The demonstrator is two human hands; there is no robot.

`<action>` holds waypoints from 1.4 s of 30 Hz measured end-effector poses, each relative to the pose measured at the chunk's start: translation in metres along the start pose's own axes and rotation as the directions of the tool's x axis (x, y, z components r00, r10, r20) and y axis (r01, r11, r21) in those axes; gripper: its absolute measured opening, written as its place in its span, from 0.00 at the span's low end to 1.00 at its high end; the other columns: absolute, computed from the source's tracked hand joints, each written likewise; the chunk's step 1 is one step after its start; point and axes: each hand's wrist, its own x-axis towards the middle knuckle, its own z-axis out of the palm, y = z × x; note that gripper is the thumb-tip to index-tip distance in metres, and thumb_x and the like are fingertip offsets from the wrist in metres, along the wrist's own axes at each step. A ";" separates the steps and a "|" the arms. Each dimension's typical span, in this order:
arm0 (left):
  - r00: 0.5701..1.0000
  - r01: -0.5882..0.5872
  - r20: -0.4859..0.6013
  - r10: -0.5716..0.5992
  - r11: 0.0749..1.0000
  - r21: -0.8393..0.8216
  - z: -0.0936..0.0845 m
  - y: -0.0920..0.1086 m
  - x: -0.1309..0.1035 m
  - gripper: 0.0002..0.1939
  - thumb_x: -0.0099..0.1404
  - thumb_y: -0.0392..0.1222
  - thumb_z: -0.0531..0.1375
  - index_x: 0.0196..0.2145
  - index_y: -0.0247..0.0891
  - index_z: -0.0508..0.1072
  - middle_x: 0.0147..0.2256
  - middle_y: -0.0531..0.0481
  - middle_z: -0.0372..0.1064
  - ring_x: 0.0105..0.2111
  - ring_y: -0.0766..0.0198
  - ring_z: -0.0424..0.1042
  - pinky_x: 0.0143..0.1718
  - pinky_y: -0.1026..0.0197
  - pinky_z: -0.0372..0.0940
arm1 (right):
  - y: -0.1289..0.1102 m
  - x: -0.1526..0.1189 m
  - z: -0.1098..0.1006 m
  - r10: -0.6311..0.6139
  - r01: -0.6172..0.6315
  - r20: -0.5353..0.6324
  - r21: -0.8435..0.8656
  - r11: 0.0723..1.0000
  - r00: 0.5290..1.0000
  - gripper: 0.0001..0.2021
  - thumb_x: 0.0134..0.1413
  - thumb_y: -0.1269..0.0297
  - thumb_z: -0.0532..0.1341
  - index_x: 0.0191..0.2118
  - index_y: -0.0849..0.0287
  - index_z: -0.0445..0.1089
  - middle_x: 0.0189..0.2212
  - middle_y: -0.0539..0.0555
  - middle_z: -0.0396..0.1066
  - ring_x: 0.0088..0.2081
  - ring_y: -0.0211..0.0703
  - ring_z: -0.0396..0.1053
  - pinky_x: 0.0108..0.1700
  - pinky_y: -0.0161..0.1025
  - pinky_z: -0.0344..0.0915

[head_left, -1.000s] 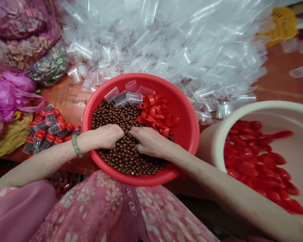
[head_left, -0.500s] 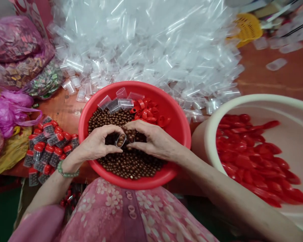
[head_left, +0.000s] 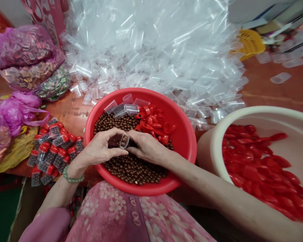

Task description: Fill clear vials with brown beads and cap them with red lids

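Above the brown balls [head_left: 136, 171] in the red basin [head_left: 192, 144], my left hand [head_left: 101, 146] is closed round a small clear container [head_left: 124, 141], its open end facing me with brown balls inside. My right hand [head_left: 148, 146] presses up against the container's right side, thumb and fingers close together; what lies between them is hidden. Behind my hands, red caps [head_left: 155, 122] and several clear containers [head_left: 131, 108] lie at the basin's back.
A large heap of clear containers [head_left: 151, 64] covers the table behind. Filled red-capped containers [head_left: 52, 153] lie left of the basin, below plastic bags [head_left: 27, 47]. To the right stands a cream tub [head_left: 217, 151] with red pieces [head_left: 260, 168]; a yellow basket [head_left: 251, 43] is farther back.
The whole view has shifted, so things appear lower and farther right. My right hand's fingers have come closer together and nearer the container; the balls seen between them are now hidden.
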 end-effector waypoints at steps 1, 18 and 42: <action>1.000 -0.009 -0.006 0.009 1.000 0.000 0.000 0.001 -0.001 0.16 0.55 0.35 0.68 0.41 0.37 0.70 0.36 0.51 0.70 0.38 0.65 0.72 0.45 0.60 0.67 | -0.001 0.001 0.001 -0.005 0.005 0.007 -0.017 1.000 1.000 0.08 0.53 0.74 0.60 0.40 0.61 0.68 0.36 0.56 0.72 0.39 0.44 0.71 0.43 0.40 0.66; 0.997 0.015 -0.058 -0.045 0.899 -0.437 0.006 -0.014 -0.006 0.19 0.60 0.48 0.66 0.47 0.38 0.75 0.42 0.46 0.74 0.42 0.63 0.74 0.45 0.59 0.72 | -0.009 0.003 0.013 -0.026 0.031 0.063 -0.072 0.997 0.998 0.12 0.55 0.75 0.58 0.44 0.59 0.69 0.45 0.60 0.72 0.47 0.48 0.71 0.49 0.47 0.69; 0.995 0.090 0.087 -0.052 0.846 -0.525 0.002 -0.017 0.000 0.19 0.55 0.40 0.69 0.43 0.33 0.71 0.36 0.49 0.72 0.34 0.67 0.72 0.37 0.63 0.69 | -0.037 0.029 -0.059 -0.161 0.137 0.108 0.198 0.970 0.981 0.11 0.52 0.63 0.66 0.42 0.58 0.71 0.34 0.52 0.72 0.33 0.40 0.69 0.35 0.37 0.67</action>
